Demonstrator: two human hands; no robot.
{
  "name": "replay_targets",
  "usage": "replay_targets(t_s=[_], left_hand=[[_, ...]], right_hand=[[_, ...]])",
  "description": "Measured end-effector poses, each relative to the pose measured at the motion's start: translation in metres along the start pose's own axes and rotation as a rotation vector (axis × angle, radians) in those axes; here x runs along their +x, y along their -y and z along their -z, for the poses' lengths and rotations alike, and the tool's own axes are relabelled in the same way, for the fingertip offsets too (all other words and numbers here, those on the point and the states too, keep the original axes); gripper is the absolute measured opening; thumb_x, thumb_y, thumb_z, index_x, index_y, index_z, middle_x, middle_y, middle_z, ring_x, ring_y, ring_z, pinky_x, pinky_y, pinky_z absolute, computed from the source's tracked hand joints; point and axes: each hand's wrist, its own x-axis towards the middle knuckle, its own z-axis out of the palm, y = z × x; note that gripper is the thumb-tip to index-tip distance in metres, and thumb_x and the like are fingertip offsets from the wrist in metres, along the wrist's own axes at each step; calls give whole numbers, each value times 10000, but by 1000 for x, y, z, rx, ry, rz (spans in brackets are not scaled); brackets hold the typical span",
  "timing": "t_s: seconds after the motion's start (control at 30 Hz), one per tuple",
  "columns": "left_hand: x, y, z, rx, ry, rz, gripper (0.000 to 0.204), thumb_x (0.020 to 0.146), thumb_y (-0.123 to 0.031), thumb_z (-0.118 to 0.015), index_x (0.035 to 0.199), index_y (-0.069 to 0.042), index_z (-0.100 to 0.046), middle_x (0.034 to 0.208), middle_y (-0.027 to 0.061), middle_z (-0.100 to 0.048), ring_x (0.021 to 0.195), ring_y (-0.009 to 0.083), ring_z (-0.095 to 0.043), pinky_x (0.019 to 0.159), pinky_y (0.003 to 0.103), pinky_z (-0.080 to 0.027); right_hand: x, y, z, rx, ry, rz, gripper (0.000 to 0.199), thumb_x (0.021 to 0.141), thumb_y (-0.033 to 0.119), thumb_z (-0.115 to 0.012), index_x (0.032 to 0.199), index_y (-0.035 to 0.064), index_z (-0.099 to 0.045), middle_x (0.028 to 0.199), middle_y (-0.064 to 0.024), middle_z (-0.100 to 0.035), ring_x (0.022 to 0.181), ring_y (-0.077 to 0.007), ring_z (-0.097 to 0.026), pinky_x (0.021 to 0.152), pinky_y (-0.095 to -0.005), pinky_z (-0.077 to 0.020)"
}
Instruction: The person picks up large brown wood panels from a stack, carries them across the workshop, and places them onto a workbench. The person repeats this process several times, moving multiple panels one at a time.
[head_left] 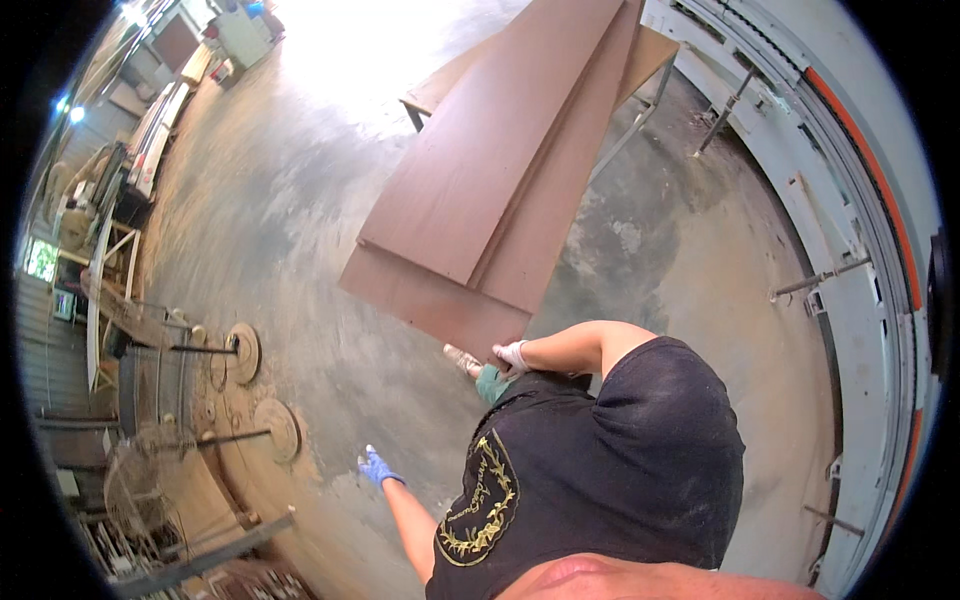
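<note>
Two long brown boards lie stacked at a slight angle to each other. The upper board [480,150] covers much of the lower board [430,300], whose near end sticks out toward me. My right hand [511,355], in a whitish glove, grips the near right corner of the lower board; its fingertips are partly hidden there. Away to the left, my left hand [378,467] hangs over the floor in a blue glove with pale fingertips. Its fingers are apart and it holds nothing. My shoe [461,360] shows just below the board's near edge.
A wooden-topped table [655,52] with metal legs carries the boards. Along the right runs a long grey machine [830,240] with protruding rods. To the left stand round-based metal stands [277,430], a fan [140,485] and racks of material. The concrete floor [270,230] is dusty.
</note>
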Motion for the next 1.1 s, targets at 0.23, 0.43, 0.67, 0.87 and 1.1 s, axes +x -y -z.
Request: replay_targets(t_s=[0.23,0.43,0.67,0.87,1.1], left_hand=[[151,-105,-86,-73,433,253,677,802,-369,-644,1323,-57,-344,1295,164,-445,1112,280,-480,911,402,-411],[263,-112,-58,226,423,3,639,792,-373,-658,1281,-80,-369,1122,118,-508,944,224,-498,777,348,-427],[428,-147,-26,370,436,66,644,801,-356,-648,1296,-73,-348,1159,133,-499,979,221,-495,788,357,-432],[589,-250,-50,317,508,-31,649,809,-342,-639,1310,-67,-330,1190,146,-492,1009,219,-492,797,364,-436],[688,-469,-156,89,711,-91,648,823,-311,-626,1324,-54,-305,1238,142,-468,1055,234,-478,866,353,-413]], right_hand=[[65,156,-100,-54,28,176,703,893,568,-239,1326,29,-366,1347,-119,-421,1184,-270,-465,973,-370,-368],[59,305,-192,346,-20,-50,703,900,561,-167,1384,59,-256,1357,-118,-411,1223,-273,-433,1007,-383,-337],[160,483,-248,468,-70,4,656,882,527,-309,1364,81,-310,1332,-99,-450,1194,-276,-466,958,-438,-368],[202,625,-224,701,-274,334,656,869,451,-460,1377,76,-283,1417,-155,-302,1241,-325,-395,989,-443,-349],[205,794,-261,660,-63,225,635,891,386,-413,1401,75,-198,1454,-143,-212,1274,-327,-344,1013,-459,-336]])
